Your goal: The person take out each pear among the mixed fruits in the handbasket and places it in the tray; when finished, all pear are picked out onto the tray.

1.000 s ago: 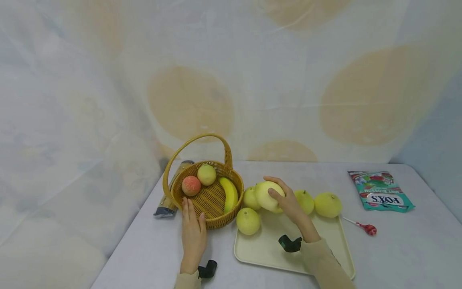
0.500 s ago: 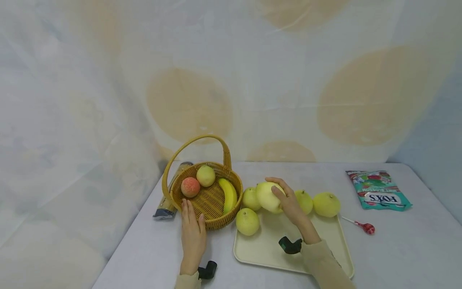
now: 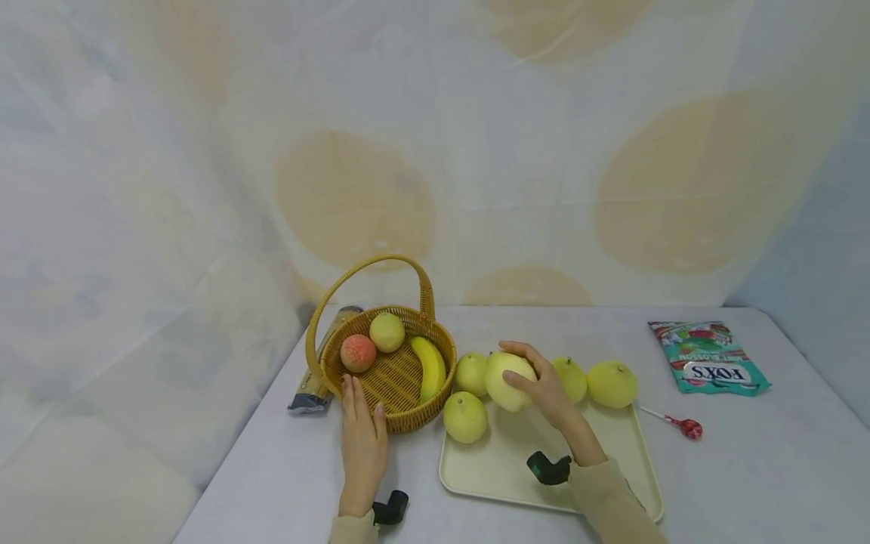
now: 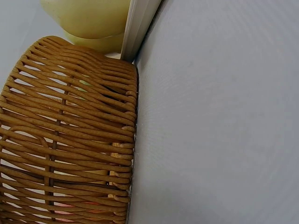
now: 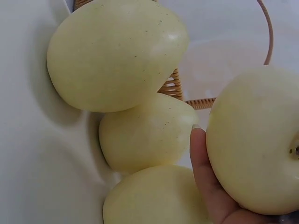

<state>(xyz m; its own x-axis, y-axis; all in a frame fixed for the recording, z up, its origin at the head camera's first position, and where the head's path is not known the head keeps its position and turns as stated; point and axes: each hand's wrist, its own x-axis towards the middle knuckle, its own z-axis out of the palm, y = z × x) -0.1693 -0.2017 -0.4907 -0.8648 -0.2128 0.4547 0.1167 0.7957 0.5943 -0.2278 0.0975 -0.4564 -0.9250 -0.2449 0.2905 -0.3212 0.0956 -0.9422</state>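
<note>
My right hand (image 3: 544, 389) holds a pale yellow, round pear (image 3: 510, 381) over the back left of a cream tray (image 3: 516, 468). In the right wrist view, the thumb lies along the side of the held pear (image 5: 257, 140), and more pears (image 5: 117, 56) stand close by it. My left hand (image 3: 363, 449) lies with straight fingers against the front left rim of a wicker basket (image 3: 408, 419). Inside the basket are a peach (image 3: 358, 353), a yellow-green fruit (image 3: 387, 332) and a banana (image 3: 428, 368). The left wrist view shows the basket's woven side (image 4: 70, 130) but no fingers.
Pears stand on the tray's left side (image 3: 465, 418) and at its back right (image 3: 613, 384). A lollipop (image 3: 689, 428) and a green Fox's candy bag (image 3: 710, 359) lie to the right. A long packet (image 3: 310, 400) lies partly behind the basket. The basket's handle (image 3: 381, 261) stands upright.
My right hand has lowered slightly and turned a little, with the pear still in its grip. My left hand stays at the basket rim.
</note>
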